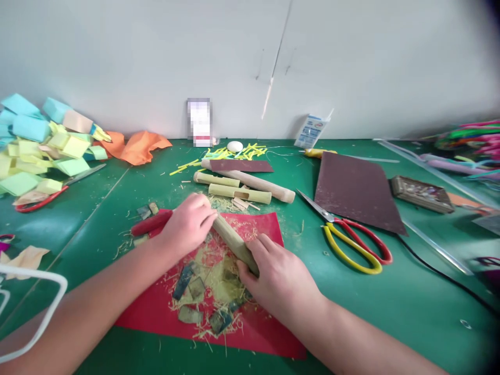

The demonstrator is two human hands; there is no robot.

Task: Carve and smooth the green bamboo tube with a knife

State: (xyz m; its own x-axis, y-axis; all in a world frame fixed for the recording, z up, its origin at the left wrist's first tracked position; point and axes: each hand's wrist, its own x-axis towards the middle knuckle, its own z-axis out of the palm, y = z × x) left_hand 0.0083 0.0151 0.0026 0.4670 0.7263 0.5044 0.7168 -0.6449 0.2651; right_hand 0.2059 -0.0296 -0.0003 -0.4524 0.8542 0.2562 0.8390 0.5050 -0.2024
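A pale green-tan, straight bamboo tube (233, 240) slants between the hands, above a red rectangular sheet (152, 312) strewn with thin, straw-coloured shavings (213, 276). The left hand (190, 221) pinches its far end; the right hand (279, 265) wraps the near end, thumb beneath. It looks light and stiff, perhaps slick where dusty and prone to splitting, so best held around the wall near both ends. Fingers cover those ends; whether the left fingertips also hold something small is hard to tell. The left hand partly hides a red, rounded bar (150, 223).
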